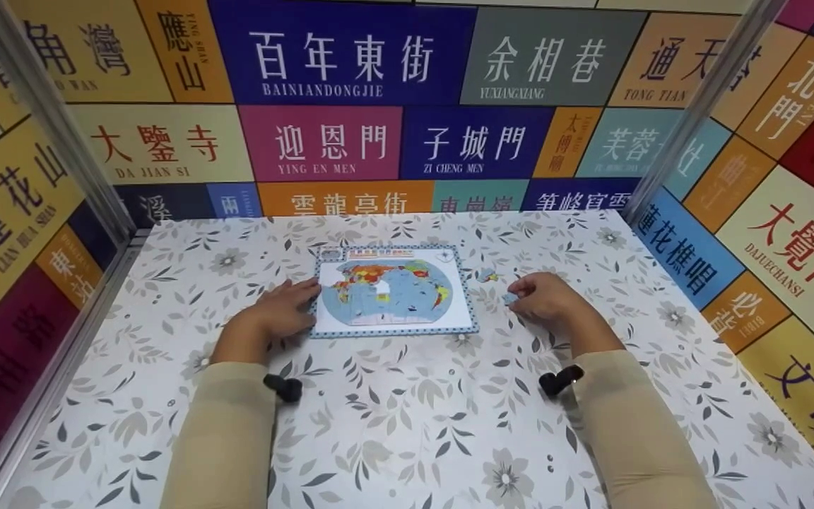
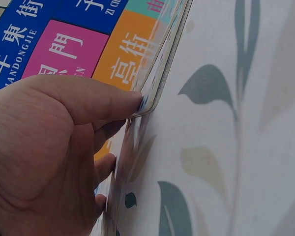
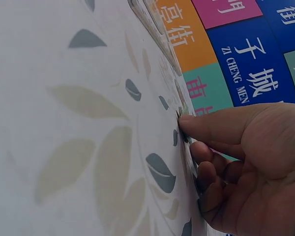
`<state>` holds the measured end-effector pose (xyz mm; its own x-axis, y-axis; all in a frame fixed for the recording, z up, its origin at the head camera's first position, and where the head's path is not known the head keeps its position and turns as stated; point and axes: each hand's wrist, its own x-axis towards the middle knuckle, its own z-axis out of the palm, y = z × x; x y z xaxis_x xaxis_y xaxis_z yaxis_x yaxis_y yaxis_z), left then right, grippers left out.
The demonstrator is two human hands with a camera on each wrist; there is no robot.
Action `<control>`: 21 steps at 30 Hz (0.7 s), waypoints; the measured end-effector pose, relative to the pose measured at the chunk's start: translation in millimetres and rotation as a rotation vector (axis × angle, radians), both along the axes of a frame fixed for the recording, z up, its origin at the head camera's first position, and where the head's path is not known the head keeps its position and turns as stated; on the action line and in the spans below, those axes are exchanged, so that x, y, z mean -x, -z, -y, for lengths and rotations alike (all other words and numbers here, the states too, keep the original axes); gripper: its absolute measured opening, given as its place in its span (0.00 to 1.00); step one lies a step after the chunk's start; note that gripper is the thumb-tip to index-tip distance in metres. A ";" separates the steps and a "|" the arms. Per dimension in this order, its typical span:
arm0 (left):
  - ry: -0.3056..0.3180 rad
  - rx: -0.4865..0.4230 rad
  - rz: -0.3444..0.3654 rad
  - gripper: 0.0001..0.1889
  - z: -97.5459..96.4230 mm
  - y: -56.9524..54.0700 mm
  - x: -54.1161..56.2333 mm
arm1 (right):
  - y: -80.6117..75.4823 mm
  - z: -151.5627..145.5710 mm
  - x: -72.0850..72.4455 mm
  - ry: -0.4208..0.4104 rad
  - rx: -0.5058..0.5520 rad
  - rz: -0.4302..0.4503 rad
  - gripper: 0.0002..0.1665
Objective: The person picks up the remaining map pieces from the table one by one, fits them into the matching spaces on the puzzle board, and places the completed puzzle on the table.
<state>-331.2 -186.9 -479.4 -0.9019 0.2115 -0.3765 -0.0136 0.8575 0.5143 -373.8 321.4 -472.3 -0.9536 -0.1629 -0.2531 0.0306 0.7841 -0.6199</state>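
A world map jigsaw puzzle (image 1: 414, 297) lies flat on the table in its blue dotted frame, with a white gap near the middle of the map. My left hand (image 1: 283, 307) rests at the frame's left edge, and in the left wrist view its thumb (image 2: 113, 101) touches a corner of the board. To the right of the puzzle, my right hand (image 1: 545, 300) pinches a small light blue puzzle piece (image 1: 509, 298) low over the tabletop. Another loose piece (image 1: 488, 274), blue and yellow, lies between that hand and the frame. In the right wrist view the fingers mostly hide the pinched piece.
A white cloth with grey leaves and flowers covers the table (image 1: 407, 424). Colourful panels with Chinese lettering (image 1: 340, 53) stand behind and at both sides, joined by metal posts (image 1: 704, 106). Dark wrist cameras (image 1: 561, 382) sit on both sleeves.
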 end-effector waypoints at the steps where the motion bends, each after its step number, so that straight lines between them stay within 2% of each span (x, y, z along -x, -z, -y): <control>1: -0.002 0.002 0.001 0.38 0.0 -0.2 0.1 | -0.5 1.0 0.1 0.003 -0.002 0.004 0.25; 10: -0.008 -0.013 0.016 0.38 0.3 -1.4 -0.7 | -6.4 22.6 -3.6 0.045 0.075 0.032 0.26; 16: -0.013 -0.010 0.017 0.38 1.0 -0.7 -0.4 | -12.3 43.5 -5.4 -0.042 0.023 -0.055 0.25; 21: 0.001 -0.010 0.000 0.38 1.4 -1.0 -1.4 | -19.3 64.2 -5.7 -0.044 0.031 -0.028 0.24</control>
